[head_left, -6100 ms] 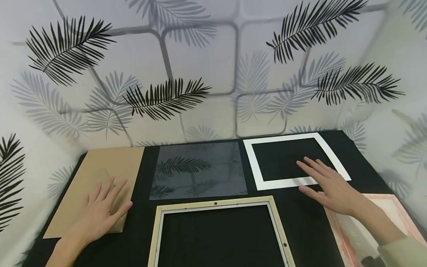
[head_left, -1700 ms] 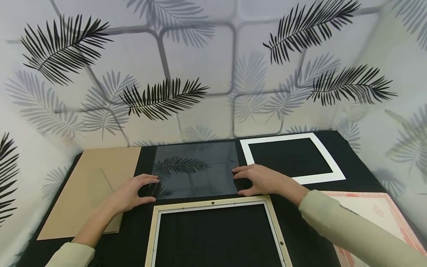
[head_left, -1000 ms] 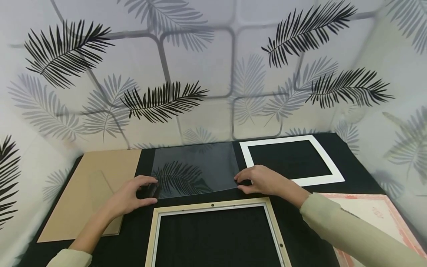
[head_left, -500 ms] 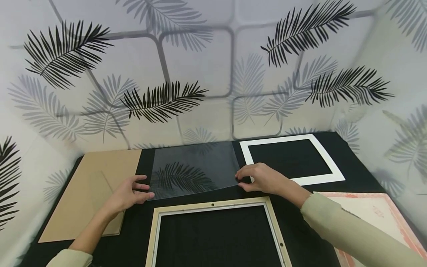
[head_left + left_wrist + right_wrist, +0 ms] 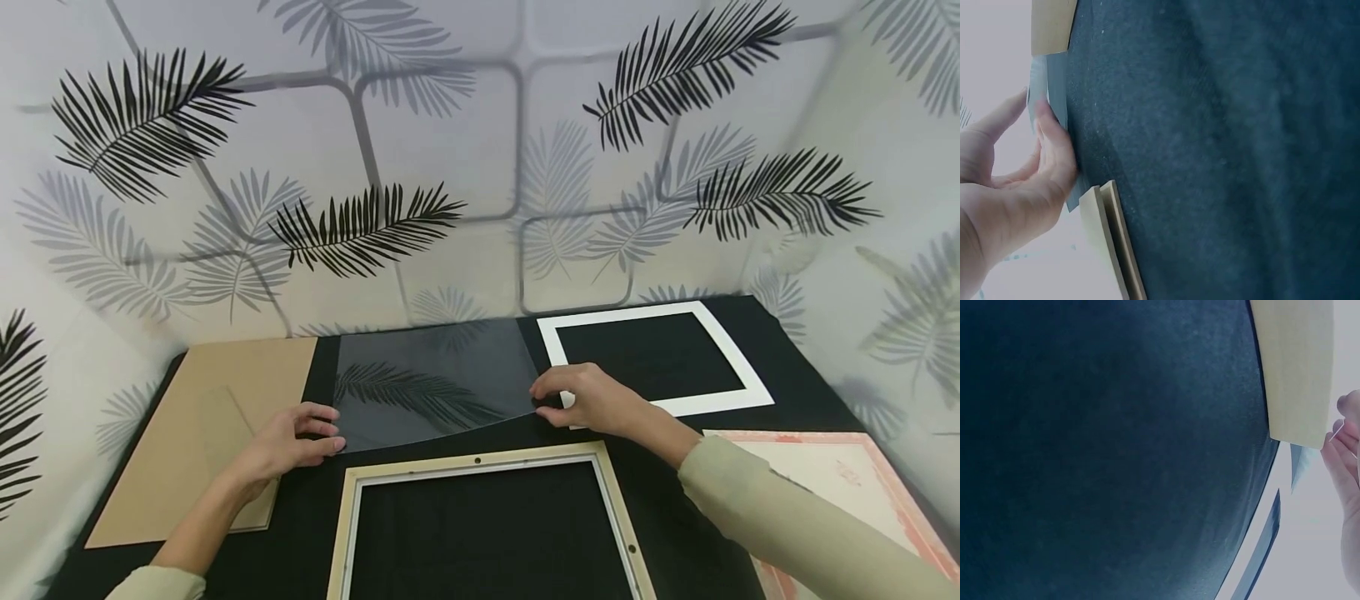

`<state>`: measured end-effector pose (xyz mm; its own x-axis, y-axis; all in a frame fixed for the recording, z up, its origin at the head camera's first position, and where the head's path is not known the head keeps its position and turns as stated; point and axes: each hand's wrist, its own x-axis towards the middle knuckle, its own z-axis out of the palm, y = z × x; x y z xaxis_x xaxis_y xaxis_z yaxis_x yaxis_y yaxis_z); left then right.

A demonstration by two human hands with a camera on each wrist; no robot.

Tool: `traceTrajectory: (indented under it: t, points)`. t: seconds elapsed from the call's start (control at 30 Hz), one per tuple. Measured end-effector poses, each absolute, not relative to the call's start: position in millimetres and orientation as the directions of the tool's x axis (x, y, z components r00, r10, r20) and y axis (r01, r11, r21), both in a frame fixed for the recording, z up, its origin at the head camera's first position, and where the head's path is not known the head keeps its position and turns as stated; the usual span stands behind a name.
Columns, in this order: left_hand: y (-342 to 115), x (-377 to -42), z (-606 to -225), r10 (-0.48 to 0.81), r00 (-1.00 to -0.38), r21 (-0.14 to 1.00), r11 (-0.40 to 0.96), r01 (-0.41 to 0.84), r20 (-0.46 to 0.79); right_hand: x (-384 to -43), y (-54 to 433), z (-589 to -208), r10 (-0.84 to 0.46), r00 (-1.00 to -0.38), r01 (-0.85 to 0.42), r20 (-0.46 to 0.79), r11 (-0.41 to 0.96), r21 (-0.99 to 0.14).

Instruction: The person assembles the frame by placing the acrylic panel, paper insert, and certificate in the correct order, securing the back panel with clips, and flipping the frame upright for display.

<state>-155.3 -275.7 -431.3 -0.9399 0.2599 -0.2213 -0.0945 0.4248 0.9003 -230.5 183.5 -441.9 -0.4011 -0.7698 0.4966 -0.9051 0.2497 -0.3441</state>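
**Lifting the clear sheet by its near corners**

Head view: The clear sheet [image 5: 435, 383] lies on the black table [image 5: 675, 500], between the brown backing board [image 5: 217, 417] and the white mat [image 5: 652, 358], just behind the wooden frame [image 5: 487, 533]. The left hand [image 5: 288, 437] pinches the near-left corner; the right hand [image 5: 581, 398] pinches the near-right corner. The near edge is raised and bowed. Lift both corners evenly, touch only the margins, and avoid creasing.

Left wrist view: Thumb and fingers [image 5: 1054, 140] close on the sheet edge [image 5: 1038, 81]. Keep the grip light.

Right wrist view: Only the fingertips [image 5: 1344, 440] show, at the sheet corner [image 5: 1300, 464]; the grip cannot be confirmed here.
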Motion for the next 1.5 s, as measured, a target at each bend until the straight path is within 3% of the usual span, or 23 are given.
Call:
traceTrajectory:
  t: [0.17,0.33,0.53,0.77,1.07,1.3,1.5]
  points:
    - [-275,-155,-430,0.301,-0.924,0.961,0.213,-0.177,-0.237,-230,185,-444,-0.749,-0.393,-0.913,0.534,0.248,-0.325]
    - [-277,-154,-428,0.327,-0.92,0.975,0.113,-0.189,-0.216,-231,186,-448,-0.739,-0.373,-0.924,0.562,0.242,-0.295]
    - [-275,-152,-421,0.352,-0.919,0.983,0.106,-0.148,-0.177,-231,187,-449,-0.724,-0.344,-0.939,0.598,0.265,-0.219]
    - [-268,-151,-417,0.317,-0.931,0.979,0.151,-0.137,-0.179,-228,188,-446,-0.751,-0.256,-0.96,0.608,0.27,-0.07]
    - [-261,-148,-415,0.273,-0.945,0.979,0.143,-0.144,-0.179,-227,188,-439,-0.743,-0.192,-0.967,0.641,0.254,0.005]
    - [-258,-145,-412,0.272,-0.95,0.985,0.126,-0.12,-0.151,-225,192,-435,-0.724,-0.192,-0.966,0.663,0.257,0.001]
    - [-255,-142,-407,0.289,-0.951,0.993,0.039,-0.107,-0.114,-220,196,-431,-0.672,-0.239,-0.963,0.701,0.255,-0.084]
